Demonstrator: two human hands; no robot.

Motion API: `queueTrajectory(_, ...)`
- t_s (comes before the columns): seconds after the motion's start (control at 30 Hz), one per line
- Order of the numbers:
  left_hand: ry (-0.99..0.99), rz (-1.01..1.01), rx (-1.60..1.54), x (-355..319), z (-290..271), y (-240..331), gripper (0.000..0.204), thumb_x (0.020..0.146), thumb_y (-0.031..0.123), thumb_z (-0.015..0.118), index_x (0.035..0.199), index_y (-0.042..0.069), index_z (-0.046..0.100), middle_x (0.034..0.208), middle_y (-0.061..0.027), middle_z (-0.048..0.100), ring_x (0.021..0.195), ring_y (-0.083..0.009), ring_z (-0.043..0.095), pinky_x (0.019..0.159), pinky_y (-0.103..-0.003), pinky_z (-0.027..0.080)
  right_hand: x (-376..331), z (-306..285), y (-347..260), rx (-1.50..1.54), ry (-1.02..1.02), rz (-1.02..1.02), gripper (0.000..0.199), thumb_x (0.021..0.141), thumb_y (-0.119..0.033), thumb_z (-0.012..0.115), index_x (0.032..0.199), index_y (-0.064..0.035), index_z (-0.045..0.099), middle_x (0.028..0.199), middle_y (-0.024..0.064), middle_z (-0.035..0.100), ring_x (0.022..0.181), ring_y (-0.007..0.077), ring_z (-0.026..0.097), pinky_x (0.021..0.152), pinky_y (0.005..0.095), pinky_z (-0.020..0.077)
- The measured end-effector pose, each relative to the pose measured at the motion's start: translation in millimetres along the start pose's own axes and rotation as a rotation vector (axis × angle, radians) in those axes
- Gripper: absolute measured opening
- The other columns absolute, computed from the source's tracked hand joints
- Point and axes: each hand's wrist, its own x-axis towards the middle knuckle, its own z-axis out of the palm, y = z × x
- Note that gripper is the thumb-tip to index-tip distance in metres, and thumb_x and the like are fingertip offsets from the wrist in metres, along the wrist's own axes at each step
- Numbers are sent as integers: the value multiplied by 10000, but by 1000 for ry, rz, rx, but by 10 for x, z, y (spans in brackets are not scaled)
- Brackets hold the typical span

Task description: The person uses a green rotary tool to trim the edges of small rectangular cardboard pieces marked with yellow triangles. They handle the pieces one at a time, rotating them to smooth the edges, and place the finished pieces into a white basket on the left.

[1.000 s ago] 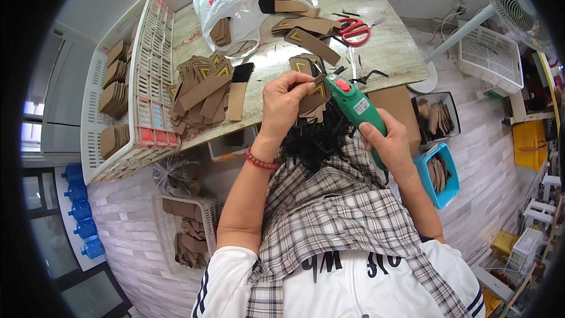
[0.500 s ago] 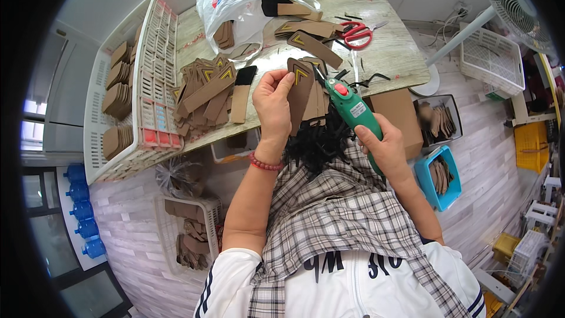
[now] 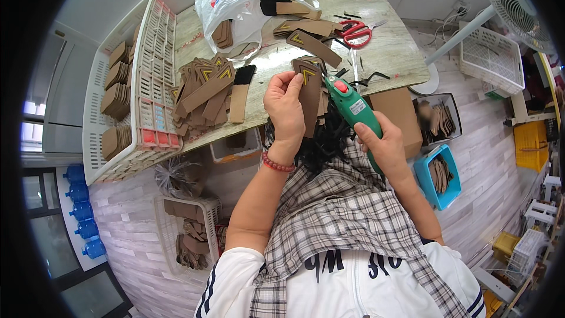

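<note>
My left hand pinches a brown strap piece between thumb and fingers. The strap has a cut-cornered end with a yellow chevron on it. My right hand is wrapped round a green electric cutter with a red button, its narrow metal tip close to the strap's right edge; whether they touch I cannot tell. Black trimmings hang in a heap below the strap, by my lap. To the left lies a pile of similar brown straps, with a black-ended strip beside it.
Red-handled scissors and more straps lie further back on the table. A plastic bag stands behind the pile. At left is a white crate of brown pieces; at right a blue bin and a fan.
My left hand and the strap have shifted slightly right, towards the cutter, and the strap stands more upright. My right hand with the cutter has barely moved.
</note>
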Motion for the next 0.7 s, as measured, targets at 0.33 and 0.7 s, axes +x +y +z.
queueTrajectory(0.33, 62, 114, 178, 242, -258, 52, 63, 881, 25, 616, 934, -9, 612, 866, -34, 647, 754, -81, 590, 700, -196, 470, -1, -27, -8, 12, 43, -2, 328, 862, -261, 691, 1039, 4, 616, 690, -11, 578, 550, 35, 485, 492, 198, 405)
queueTrajectory(0.7, -13, 120, 1282, 443, -137, -308, 475, 722, 248, 749, 1061, -8, 536, 990, -164, 608, 975, -341, 543, 852, -410, 436, 5, -91, 117, -22, 77, 4, 288, 865, -249, 686, 988, 3, 621, 661, -12, 564, 535, 34, 484, 487, 195, 403)
